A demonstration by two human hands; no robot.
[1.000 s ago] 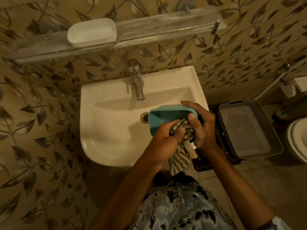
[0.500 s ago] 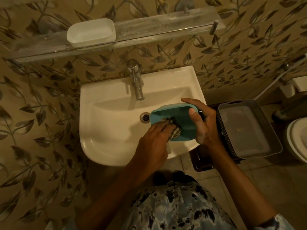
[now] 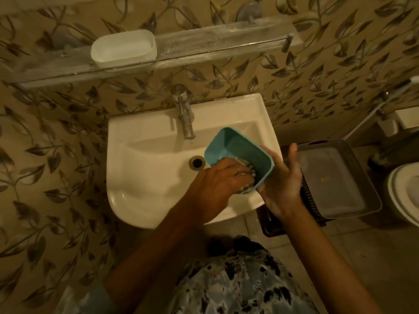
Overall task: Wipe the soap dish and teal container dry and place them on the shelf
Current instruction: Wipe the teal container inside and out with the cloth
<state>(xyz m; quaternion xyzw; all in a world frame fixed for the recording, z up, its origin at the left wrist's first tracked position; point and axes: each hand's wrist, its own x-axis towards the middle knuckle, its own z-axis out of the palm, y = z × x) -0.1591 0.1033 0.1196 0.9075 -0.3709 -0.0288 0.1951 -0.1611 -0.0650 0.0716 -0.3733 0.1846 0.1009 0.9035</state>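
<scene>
Over the glossy white ceramic sink [image 3: 145, 177], the right hand [image 3: 281, 180] cradles a smooth, rounded-rectangular teal container [image 3: 235, 152], tilted with its opening toward the person, fingers spread against its outer wall. The left hand [image 3: 217, 180] is inside it, fingers curled around a striped cloth [image 3: 314, 171]. The white oval soap dish [image 3: 123, 48] sits empty on the cloudy glass shelf [image 3: 204, 46]. A dark perforated basket [image 3: 335, 177] stands to the right.
</scene>
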